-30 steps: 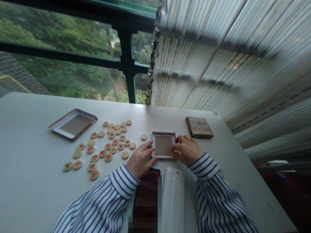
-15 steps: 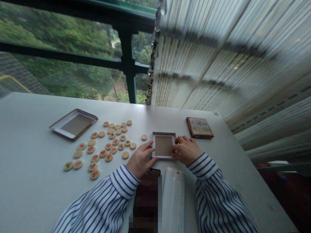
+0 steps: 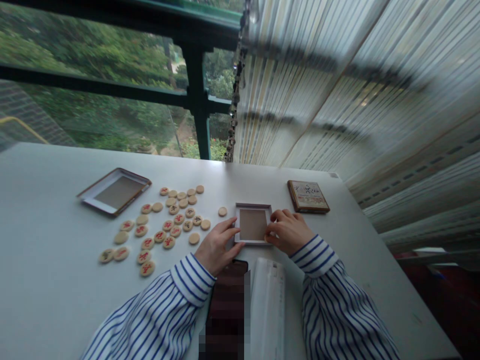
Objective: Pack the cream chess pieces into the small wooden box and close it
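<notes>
A shallow box tray (image 3: 254,206) with a brown inner bottom lies in front of me. My left hand (image 3: 217,247) holds its left side, with fingertips over the rim and the thumb at the near left corner. At the near right corner, my right hand (image 3: 288,231) pinches what looks like a wooden xiangqi piece (image 3: 267,239), mostly covered by the fingers. Left of the box, several round xiangqi pieces (image 3: 168,242) are scattered, some showing red or black characters and others blank. One blank piece (image 3: 222,211) sits apart, close to the box's left side.
An upturned box lid (image 3: 98,204) rests at the far left. A closed printed box (image 3: 311,196) is at the right. Nearer me lie a dark phone-like object (image 3: 228,295) and a translucent white case (image 3: 267,305). Window and curtain border the white table (image 3: 56,240).
Hardly anything differs. Both hands keep their places at the box, and the pieces lie as before; the view has shifted very slightly.
</notes>
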The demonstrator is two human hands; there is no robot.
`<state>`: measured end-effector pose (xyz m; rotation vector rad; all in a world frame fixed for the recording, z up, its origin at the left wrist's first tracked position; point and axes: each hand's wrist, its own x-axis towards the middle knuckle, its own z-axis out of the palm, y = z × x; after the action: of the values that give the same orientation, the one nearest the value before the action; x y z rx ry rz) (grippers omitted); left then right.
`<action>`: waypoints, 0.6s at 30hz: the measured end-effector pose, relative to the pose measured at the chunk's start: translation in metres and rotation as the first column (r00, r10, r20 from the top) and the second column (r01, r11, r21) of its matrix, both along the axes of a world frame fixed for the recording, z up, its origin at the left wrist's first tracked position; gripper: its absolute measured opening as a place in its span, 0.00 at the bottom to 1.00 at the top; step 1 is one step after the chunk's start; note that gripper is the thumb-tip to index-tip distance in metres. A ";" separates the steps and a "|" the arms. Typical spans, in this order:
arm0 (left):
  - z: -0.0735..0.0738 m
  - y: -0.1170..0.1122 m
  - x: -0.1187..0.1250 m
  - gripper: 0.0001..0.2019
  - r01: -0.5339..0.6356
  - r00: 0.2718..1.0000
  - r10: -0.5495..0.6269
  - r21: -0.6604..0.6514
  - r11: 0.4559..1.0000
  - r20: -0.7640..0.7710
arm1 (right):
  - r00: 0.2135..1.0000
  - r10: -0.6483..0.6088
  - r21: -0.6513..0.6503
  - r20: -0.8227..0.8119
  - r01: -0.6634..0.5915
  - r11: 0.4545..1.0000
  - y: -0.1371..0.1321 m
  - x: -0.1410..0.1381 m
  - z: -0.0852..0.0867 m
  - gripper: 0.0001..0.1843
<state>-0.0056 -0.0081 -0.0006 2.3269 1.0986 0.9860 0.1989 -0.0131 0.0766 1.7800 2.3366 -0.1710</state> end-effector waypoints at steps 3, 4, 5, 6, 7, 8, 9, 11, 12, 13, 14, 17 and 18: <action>0.000 0.000 -0.002 0.17 0.019 1.000 -0.019 -0.022 1.000 -0.006 | 1.000 -0.002 0.002 -0.005 0.002 1.000 -0.001 0.001 0.001 0.10; 0.000 -0.001 -0.002 0.18 0.029 1.000 -0.029 -0.029 0.999 -0.007 | 1.000 0.000 0.001 -0.010 0.000 1.000 -0.001 0.001 0.001 0.11; 0.000 -0.001 -0.004 0.21 0.040 0.999 -0.040 -0.036 0.999 -0.008 | 1.000 0.001 0.001 -0.013 -0.001 1.000 -0.001 0.002 0.001 0.11; 0.000 -0.001 -0.005 0.24 0.056 0.998 -0.056 -0.042 0.998 -0.011 | 1.000 0.002 0.002 -0.015 -0.002 1.000 -0.002 0.003 0.001 0.11; 0.000 -0.001 -0.006 0.27 0.077 0.997 -0.078 -0.047 0.996 -0.016 | 1.000 0.000 0.002 -0.015 0.000 1.000 -0.002 0.004 0.001 0.12; 0.000 -0.001 -0.007 0.31 0.102 0.994 -0.104 -0.053 0.993 -0.023 | 1.000 -0.003 0.003 -0.013 0.003 1.000 -0.002 0.005 0.001 0.12; -0.001 -0.002 -0.008 0.34 0.130 0.991 -0.132 -0.061 0.990 -0.034 | 1.000 -0.007 0.006 -0.012 0.008 1.000 -0.002 0.006 0.001 0.13; -0.003 -0.002 -0.010 0.39 0.171 0.983 -0.175 -0.076 0.982 -0.050 | 1.000 -0.015 0.010 -0.013 0.015 1.000 -0.003 0.008 0.002 0.14; -0.004 -0.003 -0.010 0.40 0.182 0.981 -0.187 -0.082 0.980 -0.056 | 1.000 -0.018 0.015 -0.014 0.018 1.000 -0.003 0.009 0.003 0.14; -0.005 -0.003 -0.011 0.42 0.187 0.980 -0.192 -0.088 0.978 -0.059 | 1.000 -0.019 0.023 -0.014 0.020 1.000 -0.004 0.010 0.003 0.14; -0.006 -0.003 -0.011 0.43 0.188 0.979 -0.195 -0.094 0.978 -0.062 | 1.000 -0.020 0.035 -0.014 0.020 0.999 -0.004 0.011 0.003 0.15; -0.008 -0.004 -0.011 0.45 0.199 0.976 -0.208 -0.111 0.974 -0.070 | 1.000 -0.019 0.059 -0.022 0.020 0.998 -0.005 0.013 0.004 0.15; -0.009 -0.004 -0.011 0.46 0.205 0.974 -0.214 -0.116 0.972 -0.072 | 0.999 -0.021 0.063 -0.026 0.023 0.998 -0.005 0.014 0.004 0.15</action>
<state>-0.0163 -0.0121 -0.0093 2.3563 0.8887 0.7394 0.2130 -0.0179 0.0802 1.8435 2.3660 -0.1253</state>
